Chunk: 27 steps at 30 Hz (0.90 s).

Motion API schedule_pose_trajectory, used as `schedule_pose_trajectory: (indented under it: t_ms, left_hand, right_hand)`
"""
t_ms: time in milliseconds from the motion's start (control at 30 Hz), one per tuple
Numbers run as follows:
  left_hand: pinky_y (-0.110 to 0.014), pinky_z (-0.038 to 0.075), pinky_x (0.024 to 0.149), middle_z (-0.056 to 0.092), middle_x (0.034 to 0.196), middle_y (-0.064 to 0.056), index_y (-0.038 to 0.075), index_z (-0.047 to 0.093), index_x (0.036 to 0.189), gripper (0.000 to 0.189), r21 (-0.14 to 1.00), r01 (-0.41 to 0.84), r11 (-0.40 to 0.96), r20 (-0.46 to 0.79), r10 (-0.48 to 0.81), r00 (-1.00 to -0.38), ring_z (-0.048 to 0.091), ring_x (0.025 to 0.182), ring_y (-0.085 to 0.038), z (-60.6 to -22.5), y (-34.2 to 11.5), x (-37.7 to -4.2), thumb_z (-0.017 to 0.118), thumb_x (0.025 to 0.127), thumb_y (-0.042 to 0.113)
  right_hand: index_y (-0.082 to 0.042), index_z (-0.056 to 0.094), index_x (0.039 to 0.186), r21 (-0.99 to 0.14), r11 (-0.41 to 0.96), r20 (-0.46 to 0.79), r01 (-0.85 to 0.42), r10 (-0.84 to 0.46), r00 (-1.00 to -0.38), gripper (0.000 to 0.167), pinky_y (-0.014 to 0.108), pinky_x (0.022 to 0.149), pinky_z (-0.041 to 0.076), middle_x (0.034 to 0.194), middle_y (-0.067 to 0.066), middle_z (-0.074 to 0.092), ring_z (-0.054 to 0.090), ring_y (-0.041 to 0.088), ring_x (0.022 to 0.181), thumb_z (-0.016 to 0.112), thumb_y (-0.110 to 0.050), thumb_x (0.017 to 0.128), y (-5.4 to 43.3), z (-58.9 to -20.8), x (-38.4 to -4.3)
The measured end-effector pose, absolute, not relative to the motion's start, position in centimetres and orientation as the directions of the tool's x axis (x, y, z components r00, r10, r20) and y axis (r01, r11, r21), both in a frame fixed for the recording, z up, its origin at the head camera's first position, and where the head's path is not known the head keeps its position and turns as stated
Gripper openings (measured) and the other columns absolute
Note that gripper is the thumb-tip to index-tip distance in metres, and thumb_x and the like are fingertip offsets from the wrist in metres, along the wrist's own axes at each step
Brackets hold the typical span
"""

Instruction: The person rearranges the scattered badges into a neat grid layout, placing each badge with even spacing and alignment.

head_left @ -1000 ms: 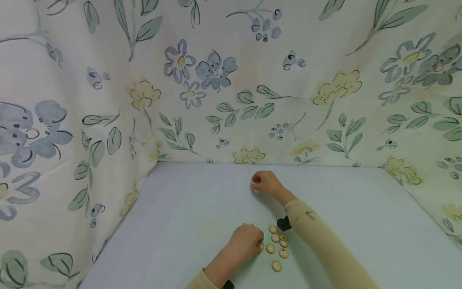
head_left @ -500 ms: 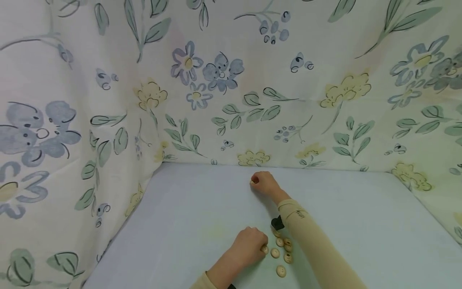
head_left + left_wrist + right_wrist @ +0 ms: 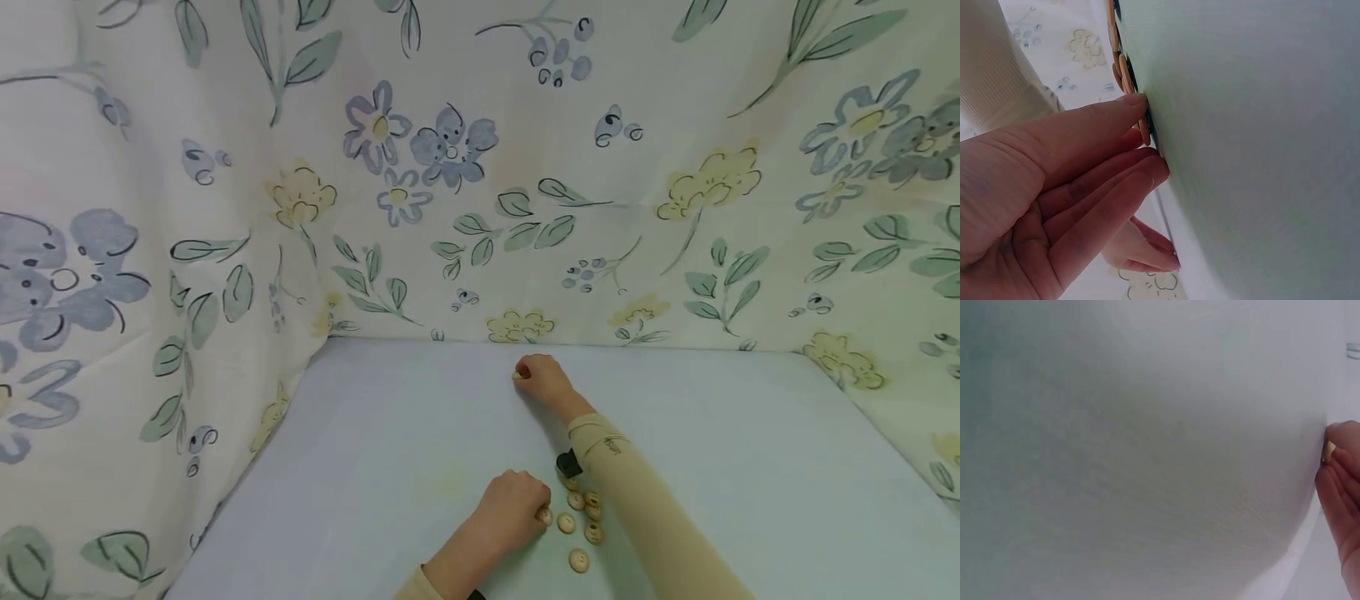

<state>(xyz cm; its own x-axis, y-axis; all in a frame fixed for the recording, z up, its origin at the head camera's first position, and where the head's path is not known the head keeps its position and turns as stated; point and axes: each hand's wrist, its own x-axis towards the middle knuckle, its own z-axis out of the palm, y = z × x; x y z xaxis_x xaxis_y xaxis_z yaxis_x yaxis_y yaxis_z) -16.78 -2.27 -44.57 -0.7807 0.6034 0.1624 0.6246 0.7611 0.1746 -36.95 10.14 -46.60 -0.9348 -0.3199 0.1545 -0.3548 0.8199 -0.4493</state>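
Observation:
My right hand [image 3: 543, 379] reaches to the far part of the white table and pinches a round wooden button [image 3: 1329, 450] between thumb and fingers, against the tabletop. Nearer the front, my left hand [image 3: 512, 508] holds another wooden button [image 3: 545, 517] by its edge, low on the table. Thumb and fingertips of that hand meet around the button's rim [image 3: 1145, 131] in the left wrist view. Just right of the left hand lie several loose buttons, among them a single button [image 3: 566, 523] and a nearer button [image 3: 578, 560]. My right forearm partly covers the farthest of them.
The white tabletop [image 3: 390, 442] spreads around both hands. Floral cloth [image 3: 465, 225] hangs behind the table and along both sides. My right sleeve [image 3: 652, 508] crosses over the table beside the loose buttons, with a black wrist camera [image 3: 569, 463] under it.
My right hand has shifted slightly left with its button. The right forearm has swung left too, now partly hiding the farthest loose button. My left hand stays nearly where it was.

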Motion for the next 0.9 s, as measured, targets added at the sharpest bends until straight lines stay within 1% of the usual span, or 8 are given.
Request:
schedule_pose_trajectory:
  t_ms: [200,400,567,733,900]
  left_hand:
    - [-0.020,0.031,0.047,0.043,0.054,0.013,0.020,0.057,0.059,0.028,0.196,0.618,0.761,0.158,0.598,-0.786,0.035,0.052,-0.004,-44.36,-2.50,-16.77,0.080,0.071,0.010]
    - [-0.019,0.031,0.048,0.044,0.054,0.013,0.020,0.060,0.061,0.024,0.202,0.618,0.760,0.146,0.601,-0.786,0.035,0.052,-0.004,-44.34,-2.49,-16.81,0.079,0.071,0.010]
    - [-0.020,0.030,0.047,0.040,0.053,0.012,0.020,0.057,0.059,0.028,0.202,0.614,0.763,0.128,0.601,-0.789,0.032,0.052,-0.004,-44.25,-2.36,-16.81,0.079,0.071,0.009]
    - [-0.020,0.030,0.047,0.040,0.053,0.012,0.020,0.056,0.059,0.028,0.192,0.613,0.766,0.119,0.602,-0.790,0.032,0.052,-0.005,-44.20,-2.20,-16.81,0.080,0.071,0.010]
    - [-0.020,0.029,0.047,0.039,0.053,0.012,0.020,0.054,0.058,0.030,0.173,0.620,0.765,0.125,0.608,-0.784,0.033,0.051,-0.005,-44.11,-2.19,-16.78,0.080,0.071,0.011]
  right_hand:
    - [-0.002,0.069,0.100,-0.450,0.828,0.169,-0.335,-0.290,-0.942,0.014,0.038,0.080,0.049,0.092,0.008,0.065,0.060,0.022,0.087,0.069,-0.012,0.090,9.79,-46.92,-36.99]
    - [-0.003,0.068,0.099,-0.466,0.827,0.164,-0.314,-0.268,-0.949,0.013,0.037,0.077,0.048,0.087,0.006,0.062,0.057,0.020,0.082,0.070,-0.013,0.089,9.87,-47.10,-36.85]
    - [-0.004,0.069,0.099,-0.457,0.834,0.168,-0.310,-0.261,-0.951,0.014,0.036,0.077,0.048,0.087,0.006,0.063,0.057,0.020,0.081,0.070,-0.013,0.089,9.97,-47.32,-36.97]
    - [-0.003,0.069,0.097,-0.425,0.851,0.176,-0.307,-0.256,-0.951,0.013,0.036,0.076,0.048,0.086,0.006,0.063,0.056,0.020,0.080,0.070,-0.015,0.090,9.84,-47.49,-37.00]
    - [-0.004,0.069,0.095,-0.422,0.858,0.197,-0.292,-0.227,-0.954,0.014,0.036,0.075,0.049,0.085,0.005,0.063,0.057,0.019,0.079,0.071,-0.016,0.089,9.64,-47.59,-36.88]
